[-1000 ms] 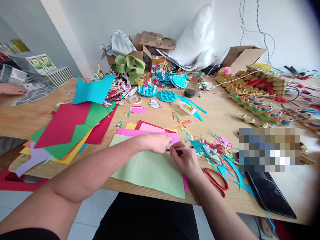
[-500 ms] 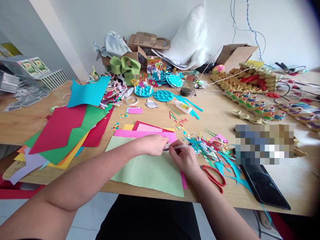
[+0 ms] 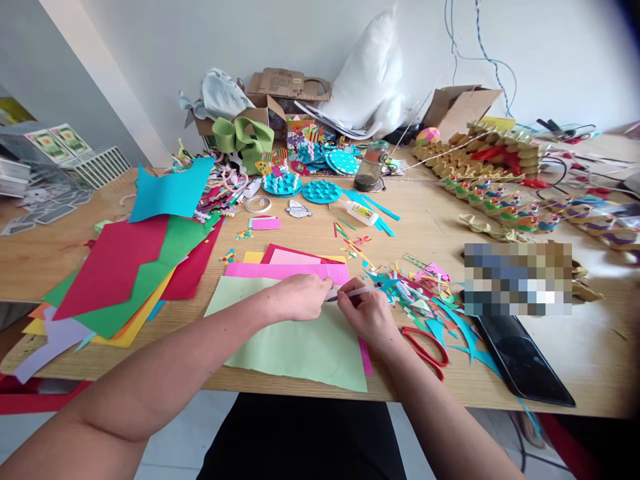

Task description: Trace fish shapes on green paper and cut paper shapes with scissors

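Note:
My right hand (image 3: 367, 310) is closed around a slim white pen (image 3: 361, 291), its dark end pointing up to the right. Close beside it, my left hand (image 3: 303, 298) has its fingers curled in near the pen's other end. Whatever lies between the left fingers is hidden. Both hands are over a pale green sheet of paper (image 3: 300, 347) near the table's front edge. Under it, a bright pink sheet (image 3: 245, 270) sticks out at the back and right. Red-handled scissors (image 3: 425, 350) lie just right of my right forearm.
Coloured paper sheets (image 3: 113, 267) are stacked on the left. Paper scraps (image 3: 420, 293) and a black phone (image 3: 523, 360) lie to the right. A glue bottle (image 3: 362, 213), blue discs (image 3: 321, 192) and painted egg cartons (image 3: 505, 200) stand farther back.
The camera view has turned slightly, so the table items sit a little farther left. Both hands keep nearly the same pose over the green sheet, the pen still in the right.

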`<move>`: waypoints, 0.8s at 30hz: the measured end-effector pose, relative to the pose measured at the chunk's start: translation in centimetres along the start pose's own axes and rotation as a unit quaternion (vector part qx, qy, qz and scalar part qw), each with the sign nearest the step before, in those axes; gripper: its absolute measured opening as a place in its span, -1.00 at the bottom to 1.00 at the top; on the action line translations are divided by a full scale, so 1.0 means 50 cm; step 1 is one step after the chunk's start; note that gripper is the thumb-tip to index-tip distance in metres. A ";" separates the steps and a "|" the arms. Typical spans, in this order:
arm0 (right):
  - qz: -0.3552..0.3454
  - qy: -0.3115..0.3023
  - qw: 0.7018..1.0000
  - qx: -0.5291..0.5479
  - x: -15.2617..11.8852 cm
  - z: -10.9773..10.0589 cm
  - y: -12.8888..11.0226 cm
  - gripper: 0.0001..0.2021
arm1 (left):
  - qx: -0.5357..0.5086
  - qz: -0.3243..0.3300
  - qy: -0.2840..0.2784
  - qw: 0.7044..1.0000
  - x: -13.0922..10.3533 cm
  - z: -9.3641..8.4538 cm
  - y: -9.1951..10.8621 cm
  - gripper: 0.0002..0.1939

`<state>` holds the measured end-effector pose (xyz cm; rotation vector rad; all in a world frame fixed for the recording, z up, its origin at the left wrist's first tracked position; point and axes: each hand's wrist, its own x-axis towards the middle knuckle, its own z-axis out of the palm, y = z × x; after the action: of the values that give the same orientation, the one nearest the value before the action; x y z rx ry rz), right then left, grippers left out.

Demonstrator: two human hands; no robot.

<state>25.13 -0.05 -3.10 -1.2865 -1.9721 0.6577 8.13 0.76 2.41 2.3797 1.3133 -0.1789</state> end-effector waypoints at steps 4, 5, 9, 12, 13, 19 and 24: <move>0.007 0.000 1.000 0.000 0.000 -0.003 0.000 -0.82 | 0.006 0.012 0.026 1.000 0.002 0.015 -0.007 -0.73; 0.011 0.002 1.000 -0.001 0.000 -0.004 0.000 -0.82 | 0.007 0.014 0.030 0.999 0.002 0.017 -0.008 -0.73; 0.021 0.015 1.000 -0.013 0.001 -0.006 0.001 -0.84 | 0.012 0.012 0.036 0.999 -0.002 0.021 -0.007 -0.71; 0.024 0.024 0.999 -0.015 0.003 -0.005 0.003 -0.85 | 0.023 0.009 0.042 0.999 -0.006 0.023 -0.001 -0.67; 0.025 0.026 0.999 -0.014 0.004 -0.005 0.005 -0.85 | 0.030 0.010 0.045 0.998 -0.007 0.024 0.001 -0.65; 0.047 0.032 0.998 -0.009 0.008 -0.004 0.008 -0.85 | 0.059 0.022 0.064 0.996 -0.011 0.034 0.015 -0.59; 0.072 0.033 0.997 0.007 0.012 -0.006 0.009 -0.88 | 0.074 0.035 0.102 0.991 -0.005 0.056 0.013 -0.61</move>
<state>25.45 0.69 -3.09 -1.4337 -1.8310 0.6863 8.76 -0.90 0.12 2.6225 1.3450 -0.0130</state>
